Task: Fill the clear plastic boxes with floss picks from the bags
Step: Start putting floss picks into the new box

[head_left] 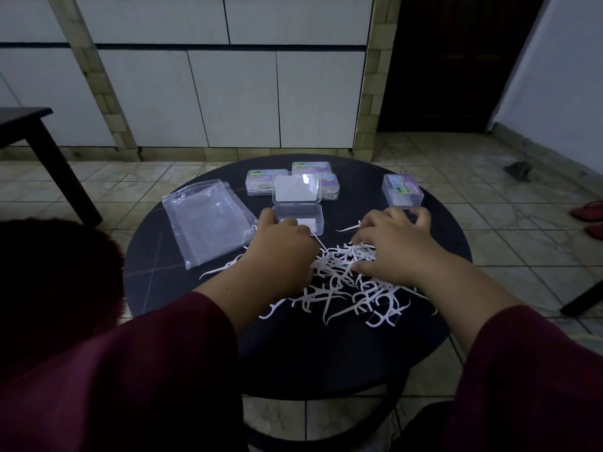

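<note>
Both hands rest in the picks [346, 282] heaped mid-frame on the bench [156, 275]: left hand [280, 252] and right hand [391, 246] curl into the pile. An open box [298, 218] sits just above; bags [205, 223] lie left.

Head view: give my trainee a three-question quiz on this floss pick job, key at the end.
1. True or false: the open clear box between the hands is already full of floss picks.
2. Where does the empty plastic bag lie? A) left of the left hand B) right of the right hand C) on the floor
3. What are both hands working in?

Key: 1. False; it looks nearly empty. 2. A. 3. The loose pile of floss picks on the round dark table.
</note>
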